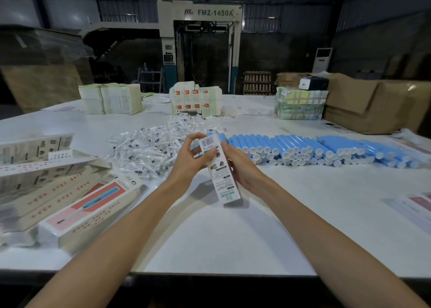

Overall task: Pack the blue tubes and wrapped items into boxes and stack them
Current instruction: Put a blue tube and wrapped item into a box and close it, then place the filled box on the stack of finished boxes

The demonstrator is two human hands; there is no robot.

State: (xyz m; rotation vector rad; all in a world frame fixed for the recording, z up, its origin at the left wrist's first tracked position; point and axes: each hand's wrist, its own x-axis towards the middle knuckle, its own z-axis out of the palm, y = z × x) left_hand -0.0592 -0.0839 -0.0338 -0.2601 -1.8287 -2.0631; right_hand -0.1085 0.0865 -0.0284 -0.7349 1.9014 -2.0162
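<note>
Behind the box (220, 179), wrapped items (149, 149) at left, blue tubes (303, 148) at right.

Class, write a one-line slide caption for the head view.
Left hand and right hand hold a printed box over the table, wrapped items and blue tubes behind it.

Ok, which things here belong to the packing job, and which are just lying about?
Job: box held by left hand and right hand; blue tubes; wrapped items; boxes piled at left.
Lying about: brown cardboard cartons; machine; wooden pallets.
</note>
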